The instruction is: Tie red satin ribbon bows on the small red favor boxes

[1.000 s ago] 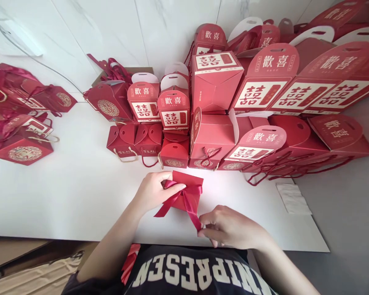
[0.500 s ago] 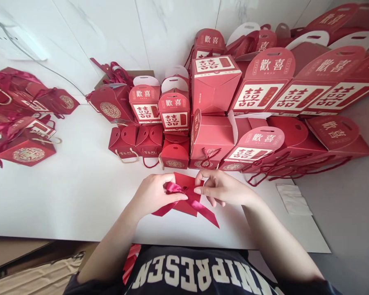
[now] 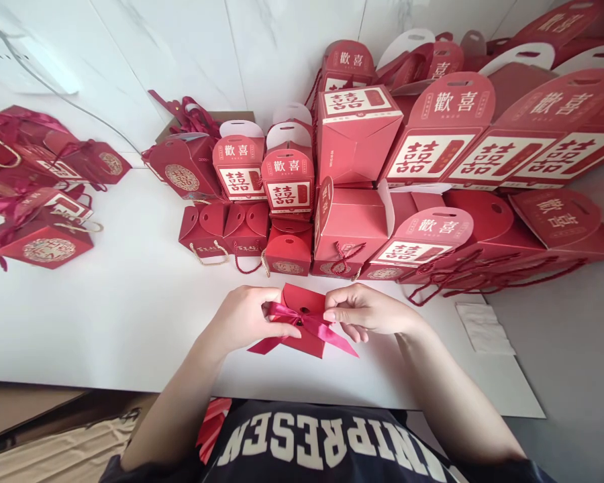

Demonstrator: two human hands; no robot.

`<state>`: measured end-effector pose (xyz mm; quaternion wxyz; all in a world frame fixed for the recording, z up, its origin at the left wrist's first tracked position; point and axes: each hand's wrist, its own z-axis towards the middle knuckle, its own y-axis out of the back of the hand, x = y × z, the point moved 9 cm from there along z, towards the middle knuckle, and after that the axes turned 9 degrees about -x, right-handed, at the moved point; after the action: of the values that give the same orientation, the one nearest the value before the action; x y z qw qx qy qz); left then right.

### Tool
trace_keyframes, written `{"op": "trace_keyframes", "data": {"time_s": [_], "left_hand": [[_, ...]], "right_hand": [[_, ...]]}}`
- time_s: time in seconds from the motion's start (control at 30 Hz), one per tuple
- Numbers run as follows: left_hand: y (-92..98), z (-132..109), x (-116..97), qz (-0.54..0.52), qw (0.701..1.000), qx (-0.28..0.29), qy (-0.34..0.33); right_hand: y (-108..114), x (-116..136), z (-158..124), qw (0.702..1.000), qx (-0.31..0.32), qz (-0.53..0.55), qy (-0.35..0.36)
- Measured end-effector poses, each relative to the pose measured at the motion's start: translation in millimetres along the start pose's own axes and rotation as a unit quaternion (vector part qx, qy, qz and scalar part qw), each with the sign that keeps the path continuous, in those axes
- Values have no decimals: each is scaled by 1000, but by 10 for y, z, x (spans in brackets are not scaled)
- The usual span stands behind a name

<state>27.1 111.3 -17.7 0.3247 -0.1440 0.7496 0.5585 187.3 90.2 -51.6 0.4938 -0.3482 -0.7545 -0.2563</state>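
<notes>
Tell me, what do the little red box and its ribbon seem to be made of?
The box: likely thin card, matte red; it keeps flat faces and sharp edges. The ribbon: probably satin-like fabric, glossy; it catches light and drapes in soft loops.

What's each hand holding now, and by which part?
The ribbon tied on the small red box. Left hand pinches the bow's left loop, right hand the right loop; each grip sits close to the knot.
</notes>
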Motion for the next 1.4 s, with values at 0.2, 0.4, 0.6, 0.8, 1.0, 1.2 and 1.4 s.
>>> {"op": "trace_keyframes", "data": {"time_s": [0.2,0.4,0.6,0.8,1.0,1.2,1.4], "left_hand": [[8,-10,48,-67,997,24,-11],[417,-91,105,-162,977,-138,-12],[432,-288,146,-41,985,-148,72],[273,-544,-26,50,995,-89,6],[167,-653,86,104,990,-91,3],[160,-673,85,54,994,-97,-8],[120,-636,-14,124,961,-246,5]], "right_hand": [[80,48,-74,999,-31,29,20],[380,23,-297,967,-230,-109,22],[74,-112,-199,950,-178,-249,69],[-119,-146,-56,957,-144,-232,102],[-134,-227,11,947,-165,-254,108],[-155,-166,-17,952,-170,-223,122],[-552,-5,10,951,-90,-226,193]]}}
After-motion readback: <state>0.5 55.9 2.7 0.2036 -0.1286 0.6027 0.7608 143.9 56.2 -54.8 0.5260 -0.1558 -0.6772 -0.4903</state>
